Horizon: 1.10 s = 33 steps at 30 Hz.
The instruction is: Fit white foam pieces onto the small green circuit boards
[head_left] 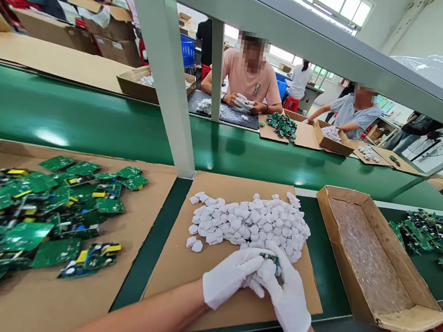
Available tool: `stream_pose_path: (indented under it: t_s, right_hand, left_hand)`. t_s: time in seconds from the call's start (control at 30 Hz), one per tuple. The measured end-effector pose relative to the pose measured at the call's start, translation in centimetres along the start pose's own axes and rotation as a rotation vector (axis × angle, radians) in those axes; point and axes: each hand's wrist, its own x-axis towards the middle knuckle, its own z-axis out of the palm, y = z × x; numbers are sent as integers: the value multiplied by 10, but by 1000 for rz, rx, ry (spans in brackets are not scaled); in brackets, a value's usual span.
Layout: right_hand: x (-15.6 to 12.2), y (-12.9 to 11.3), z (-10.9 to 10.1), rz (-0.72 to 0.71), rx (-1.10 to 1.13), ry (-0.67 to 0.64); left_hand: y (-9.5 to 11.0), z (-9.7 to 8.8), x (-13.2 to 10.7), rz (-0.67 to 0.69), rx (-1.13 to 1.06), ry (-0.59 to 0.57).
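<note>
My left hand (231,275) and my right hand (289,295), both in white gloves, meet over a cardboard sheet (179,271). Between their closed fingers is a small green circuit board (269,258), mostly covered by the gloves. Something white is pressed against it, hard to tell apart from the glove fingers. Just beyond my hands lies a heap of small white rounded pieces (246,220). To the left, many green circuit boards (29,236) with yellow and blue components are piled on another cardboard sheet (141,220).
An open cardboard box (371,251) stands to my right, with more circuit boards (433,233) past it. A grey metal post (176,80) rises before me. Across the green belt (87,111), a person in pink (251,81) and another person (356,109) work.
</note>
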Motion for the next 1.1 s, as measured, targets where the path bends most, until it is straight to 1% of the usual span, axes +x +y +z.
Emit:
stream_pose_path:
  t_s: [0.1, 0.23, 0.3, 0.4, 0.47, 0.6, 0.7, 0.8, 0.87, 0.97, 1.1]
  right_hand:
    - [0, 5, 2, 39, -106, 46]
    - [1, 10, 0, -38, 23, -18]
    - [1, 10, -1, -34, 54, -32]
    - [0, 8, 1, 20, 12, -21]
    - [-1, 9, 4, 21, -20, -9]
    - [-1, 10, 8, 22, -44, 30]
    - [1, 6, 5, 37, 31, 34]
    - [1, 1, 2, 33, 105, -15]
    - [0, 1, 1, 31, 32, -30]
    - [-1, 4, 3, 55, -103, -7]
    - [2, 7, 2, 16, -48, -16]
  left_hand:
    - [1, 2, -1, -16, 17, -11]
    - [-4, -1, 1, -47, 0, 38]
    - [-5, -1, 1, -50, -13, 56]
    - [0, 4, 0, -62, 65, 58]
    - [5, 7, -2, -73, 116, 53]
    - [10, 9, -3, -74, 104, 90]
    - [7, 5, -2, -88, -27, 49]
    - [4, 2, -1, -93, -122, 19]
    - [5, 3, -2, -85, -130, 17]
    - [8, 6, -3, -55, -134, -11]
    - [12, 9, -2, -30, -71, -14]
